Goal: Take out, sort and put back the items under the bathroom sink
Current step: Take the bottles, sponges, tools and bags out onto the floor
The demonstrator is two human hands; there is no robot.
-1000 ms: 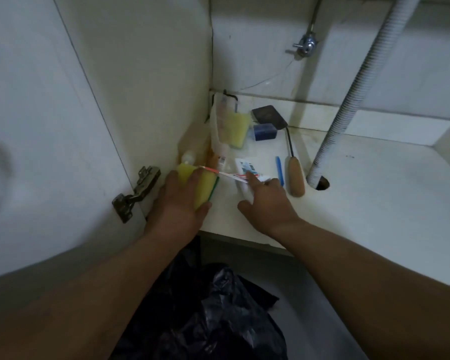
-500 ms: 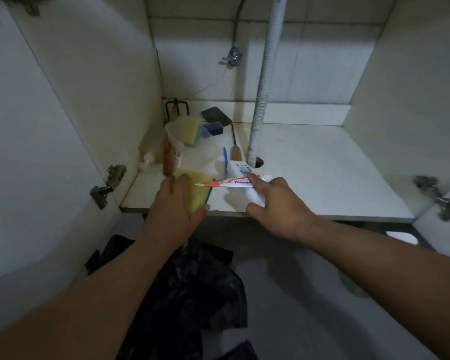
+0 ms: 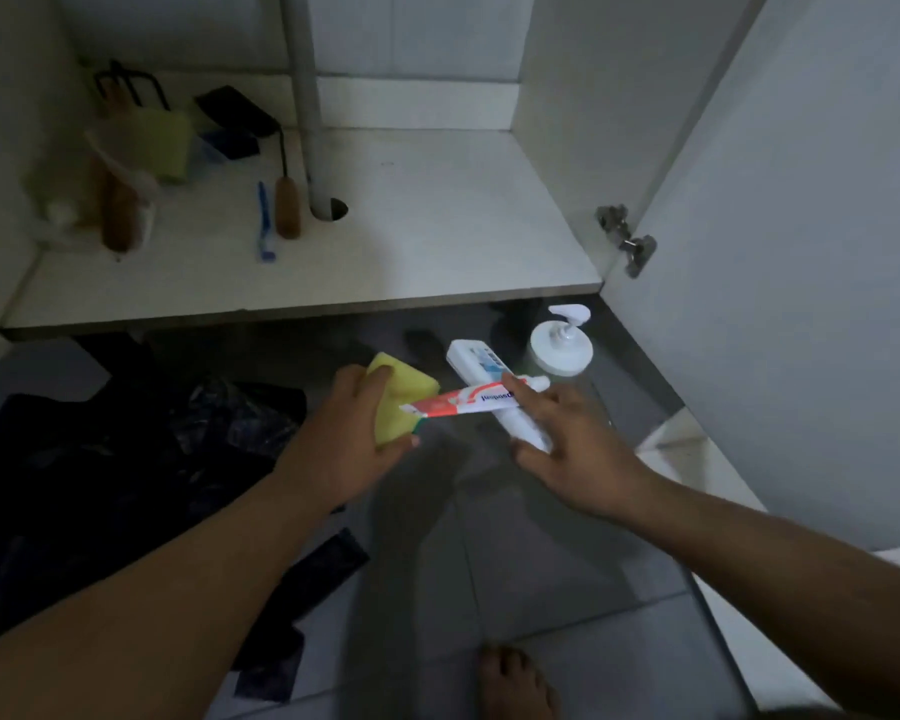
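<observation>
My left hand (image 3: 349,439) grips a yellow sponge (image 3: 398,400) above the grey floor, in front of the cabinet. My right hand (image 3: 567,439) holds two tubes crossed over each other: a red and white toothpaste tube (image 3: 463,401) and a white tube (image 3: 481,363) with blue print. On the cabinet shelf (image 3: 411,236) remain a blue toothbrush (image 3: 265,220), a wooden-handled scraper (image 3: 284,200), a brown bottle (image 3: 120,210), a yellow-green sponge (image 3: 165,142) and a dark blue box (image 3: 232,142) at the back left.
A white pump bottle (image 3: 562,345) stands on the floor below the shelf edge. A black plastic bag (image 3: 126,459) lies on the floor at the left. The drain pipe (image 3: 307,106) passes through the shelf. The open cabinet door (image 3: 801,252) is at the right. A bare foot (image 3: 515,683) shows at the bottom.
Both hands have drawn back from the shelf and come down over the floor, carrying the sponge and the two tubes. The view has tilted down and to the right.
</observation>
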